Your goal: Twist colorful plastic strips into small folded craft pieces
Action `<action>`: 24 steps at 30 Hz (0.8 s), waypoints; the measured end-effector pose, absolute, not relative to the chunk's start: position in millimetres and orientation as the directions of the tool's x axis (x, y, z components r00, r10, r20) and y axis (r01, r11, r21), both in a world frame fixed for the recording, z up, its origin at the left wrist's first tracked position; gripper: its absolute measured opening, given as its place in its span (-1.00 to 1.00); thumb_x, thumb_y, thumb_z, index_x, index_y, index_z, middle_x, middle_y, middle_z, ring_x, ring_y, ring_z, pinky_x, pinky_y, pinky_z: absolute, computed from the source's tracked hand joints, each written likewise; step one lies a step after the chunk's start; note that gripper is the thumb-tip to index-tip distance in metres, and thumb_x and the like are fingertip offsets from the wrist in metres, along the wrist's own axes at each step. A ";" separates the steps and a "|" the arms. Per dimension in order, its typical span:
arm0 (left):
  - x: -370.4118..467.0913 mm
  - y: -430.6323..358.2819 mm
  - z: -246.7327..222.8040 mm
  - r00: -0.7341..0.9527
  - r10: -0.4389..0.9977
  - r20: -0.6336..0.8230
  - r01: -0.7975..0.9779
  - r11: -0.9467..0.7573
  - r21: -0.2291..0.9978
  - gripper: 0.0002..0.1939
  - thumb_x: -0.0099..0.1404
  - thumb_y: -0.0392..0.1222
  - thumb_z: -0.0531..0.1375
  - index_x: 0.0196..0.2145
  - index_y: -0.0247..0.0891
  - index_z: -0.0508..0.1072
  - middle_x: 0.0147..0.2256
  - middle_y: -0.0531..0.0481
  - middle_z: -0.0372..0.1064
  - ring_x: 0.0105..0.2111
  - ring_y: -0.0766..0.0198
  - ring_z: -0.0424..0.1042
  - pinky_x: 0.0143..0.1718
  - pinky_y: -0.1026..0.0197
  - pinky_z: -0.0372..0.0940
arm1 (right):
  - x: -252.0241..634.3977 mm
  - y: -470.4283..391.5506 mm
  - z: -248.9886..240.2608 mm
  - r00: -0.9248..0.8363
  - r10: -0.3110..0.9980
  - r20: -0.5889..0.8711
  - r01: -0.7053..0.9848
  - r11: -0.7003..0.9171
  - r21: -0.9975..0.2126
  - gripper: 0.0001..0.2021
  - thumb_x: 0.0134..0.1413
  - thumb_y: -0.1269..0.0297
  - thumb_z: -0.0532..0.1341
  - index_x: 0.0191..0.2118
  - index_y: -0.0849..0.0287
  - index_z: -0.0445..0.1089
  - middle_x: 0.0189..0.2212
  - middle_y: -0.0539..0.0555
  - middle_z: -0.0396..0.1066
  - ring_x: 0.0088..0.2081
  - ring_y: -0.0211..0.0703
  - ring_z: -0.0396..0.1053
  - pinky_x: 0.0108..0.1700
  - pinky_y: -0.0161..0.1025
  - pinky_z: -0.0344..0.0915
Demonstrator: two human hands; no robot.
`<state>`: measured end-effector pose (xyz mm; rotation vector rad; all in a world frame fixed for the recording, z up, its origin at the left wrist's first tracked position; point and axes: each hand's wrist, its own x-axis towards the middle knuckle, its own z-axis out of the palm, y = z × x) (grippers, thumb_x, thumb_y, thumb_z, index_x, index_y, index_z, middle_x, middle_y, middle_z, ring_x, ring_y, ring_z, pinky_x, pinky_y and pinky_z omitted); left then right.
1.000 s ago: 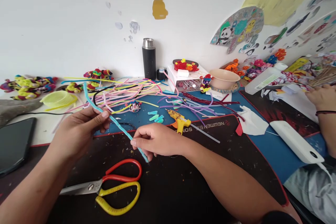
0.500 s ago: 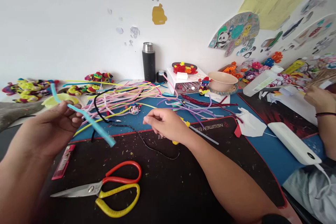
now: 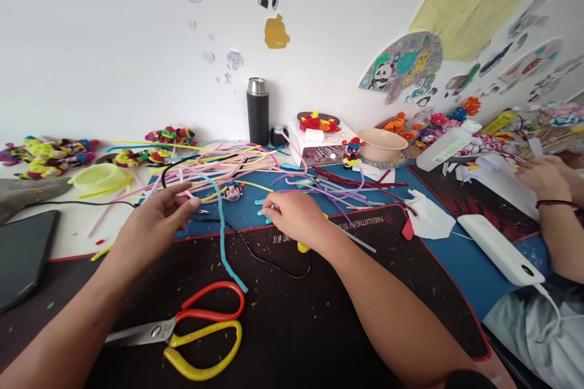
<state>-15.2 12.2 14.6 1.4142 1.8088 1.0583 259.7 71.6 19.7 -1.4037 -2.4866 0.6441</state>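
My left hand [image 3: 159,216] reaches over the near edge of the pile of pink and yellow pipe cleaners [image 3: 219,161], thumb and fingers apart. Just to its right, a long light-blue pipe cleaner [image 3: 222,228] runs down onto the black mat; no grip on it shows. With fingers closed, my right hand [image 3: 294,216] has short bent turquoise pipe cleaner pieces [image 3: 260,211] at its fingertips, partly hidden. Scissors with one red and one yellow handle [image 3: 205,319] lie in front, their blade tip behind my left forearm. A small figure's head [image 3: 233,191] rests between the hands.
A black phone [image 3: 25,255] lies at left, near a yellow-green dish [image 3: 100,179]. Behind stand a black flask [image 3: 258,115] and a beige bowl [image 3: 382,144]. A black cord [image 3: 269,262] crosses the mat. At right are a white device [image 3: 499,249] and another person's hands [image 3: 547,176].
My left hand has moved right and forward, and the long light-blue pipe cleaner has gone from its fingers to the mat. Turquoise pieces now show at my right fingertips, which shifted slightly right.
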 end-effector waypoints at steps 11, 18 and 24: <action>2.5 0.3 23.7 -0.158 0.987 0.034 0.508 0.052 0.860 -0.21 0.29 0.38 0.28 0.23 -0.28 0.52 -0.43 0.14 0.32 -0.41 0.17 0.30 -0.35 0.17 0.19 | 262.2 64.6 13.3 -0.593 0.793 -0.140 0.791 0.541 -0.286 -0.84 0.42 0.34 0.28 -0.03 0.15 0.63 -0.10 0.23 0.69 -0.05 0.15 0.60 -0.14 -0.14 0.27; 24.1 -7.4 33.7 -0.181 0.983 -0.007 0.447 0.088 0.890 -0.37 0.13 0.40 0.36 -0.08 -0.17 0.66 -0.42 0.01 0.53 -0.40 0.08 0.44 -0.36 0.14 0.28 | 253.2 55.0 19.0 -0.576 0.817 0.009 0.653 0.467 -0.596 -0.89 0.42 0.29 0.31 -0.10 0.10 0.63 -0.40 0.02 0.58 -0.35 -0.14 0.47 -0.28 -0.24 0.15; 32.1 -12.2 24.6 0.089 0.994 -0.062 0.350 0.027 0.936 -0.57 0.19 0.30 0.43 -0.22 -0.10 0.71 -0.28 -0.08 0.67 -0.28 -0.01 0.55 -0.25 0.13 0.41 | 243.7 40.1 14.3 -0.654 0.749 -0.102 0.269 0.104 -0.957 -0.77 0.36 0.06 0.37 -0.17 0.13 0.53 -0.55 -0.12 0.42 -0.58 -0.32 0.33 -0.45 -0.34 0.20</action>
